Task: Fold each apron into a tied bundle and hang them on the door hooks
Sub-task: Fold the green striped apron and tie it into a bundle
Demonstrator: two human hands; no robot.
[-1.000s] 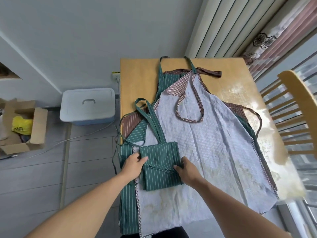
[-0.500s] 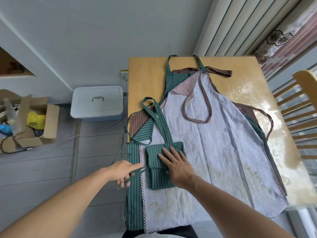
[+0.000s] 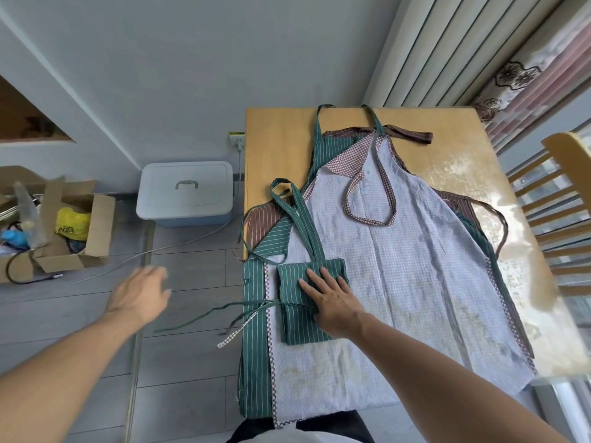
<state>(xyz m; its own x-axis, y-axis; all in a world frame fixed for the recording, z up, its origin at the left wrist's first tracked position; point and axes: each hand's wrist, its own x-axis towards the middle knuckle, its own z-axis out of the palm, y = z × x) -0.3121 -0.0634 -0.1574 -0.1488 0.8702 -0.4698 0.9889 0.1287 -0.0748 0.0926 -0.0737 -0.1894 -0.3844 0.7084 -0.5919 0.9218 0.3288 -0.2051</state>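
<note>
1. Now the right hand [image 3: 332, 302] presses flat, fingers straight, on the folded green apron [image 3: 300, 324], which lies on the pale blue apron [image 3: 399, 266] spread over the table [image 3: 281, 139]
2. Off the table's edge, the left hand [image 3: 140, 295] hovers with fingers loose and apart, holding nothing
3. A thin green strap [image 3: 220, 311] trails from the bundle toward it

No text can be read; dark print on the yellow bag [image 3: 72, 222] inside the cardboard box [image 3: 96, 225] is too blurred.
</note>
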